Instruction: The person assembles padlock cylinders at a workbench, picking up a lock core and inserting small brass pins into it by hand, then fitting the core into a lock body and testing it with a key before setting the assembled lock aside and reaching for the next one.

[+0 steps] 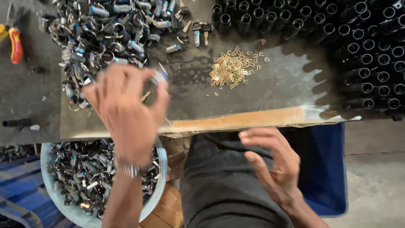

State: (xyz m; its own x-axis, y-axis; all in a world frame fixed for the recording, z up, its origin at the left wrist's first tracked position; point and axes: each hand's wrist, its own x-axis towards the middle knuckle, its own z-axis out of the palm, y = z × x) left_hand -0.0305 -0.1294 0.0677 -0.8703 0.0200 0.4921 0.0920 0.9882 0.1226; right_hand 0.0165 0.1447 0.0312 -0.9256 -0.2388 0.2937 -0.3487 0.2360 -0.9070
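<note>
We see our left hand (126,107) raised over the near-left part of the surface (278,84), fingers spread, with a small silvery-blue lock piece (160,76) pinched at the fingertips; motion blur hides the exact grip. Just beyond it, a heap of keys and small lock cylinders (105,33) fills the far-left corner. A small pile of brass bits (232,69) lies near the middle, and rows of black tubes (363,50) crowd the right edge. Our right hand (274,164) hangs open and empty below the near edge, above our lap. A round basin (162,169) full of similar lock parts sits under the left hand.
</note>
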